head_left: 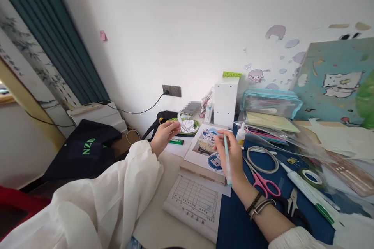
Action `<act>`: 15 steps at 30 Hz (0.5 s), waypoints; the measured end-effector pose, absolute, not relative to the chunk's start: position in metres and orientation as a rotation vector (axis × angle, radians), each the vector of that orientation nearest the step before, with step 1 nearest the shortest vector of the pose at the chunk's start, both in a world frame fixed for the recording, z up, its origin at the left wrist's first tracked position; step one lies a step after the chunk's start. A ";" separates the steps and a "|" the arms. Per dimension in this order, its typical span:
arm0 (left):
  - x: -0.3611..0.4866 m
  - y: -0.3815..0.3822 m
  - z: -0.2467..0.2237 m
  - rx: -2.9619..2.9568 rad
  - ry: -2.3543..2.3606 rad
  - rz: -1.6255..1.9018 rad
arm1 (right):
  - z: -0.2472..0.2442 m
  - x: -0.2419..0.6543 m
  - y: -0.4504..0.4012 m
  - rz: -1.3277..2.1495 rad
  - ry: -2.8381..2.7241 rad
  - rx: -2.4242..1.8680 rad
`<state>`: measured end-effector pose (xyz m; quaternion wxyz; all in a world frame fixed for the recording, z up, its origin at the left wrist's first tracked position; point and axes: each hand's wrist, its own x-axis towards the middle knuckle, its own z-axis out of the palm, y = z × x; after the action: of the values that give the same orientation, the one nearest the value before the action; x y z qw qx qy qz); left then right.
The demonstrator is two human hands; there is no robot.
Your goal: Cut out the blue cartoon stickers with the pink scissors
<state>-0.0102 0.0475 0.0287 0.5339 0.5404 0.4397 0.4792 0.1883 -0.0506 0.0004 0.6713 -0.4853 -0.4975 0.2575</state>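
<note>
Mint pen (226, 151) pinched in right grip (218, 140), lengthwise toward wearer; left grip (177, 126) pinches strip (179, 116).

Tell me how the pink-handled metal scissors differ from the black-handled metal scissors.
The pink-handled scissors have pink grips; the black-handled scissors have black ones. The pink pair's blades point away and leftward, the black pair's away and slightly rightward. The black pair lies nearer the person than the pink pair. Both have metal blades.

My right hand (229, 149) holds a slim pale-green pen (226, 153), upright and slightly tilted. My left hand (167, 134) pinches a thin, curled white strip (181, 122).
</note>
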 end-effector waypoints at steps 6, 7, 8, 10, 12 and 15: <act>-0.025 0.085 0.035 1.253 1.279 1.039 | 0.003 0.189 -0.050 0.560 -1.134 -1.081; -0.025 0.092 0.035 1.254 1.315 1.008 | 0.003 0.189 -0.051 0.558 -1.142 -1.083; -0.025 0.098 0.036 1.261 1.348 0.978 | 0.003 0.189 -0.051 0.556 -1.149 -1.087; -0.022 0.108 0.038 1.287 1.412 0.913 | 0.003 0.189 -0.050 0.546 -1.160 -1.097; -0.018 0.116 0.041 1.336 1.476 0.848 | 0.002 0.188 -0.049 0.534 -1.165 -1.105; -0.009 0.122 0.046 1.460 1.575 0.762 | 0.002 0.188 -0.047 0.518 -1.165 -1.110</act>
<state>-0.0090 0.1221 0.0464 0.4184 0.5819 0.6277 0.3037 0.1875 -0.0471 0.0015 0.6636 -0.4911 -0.5157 0.2291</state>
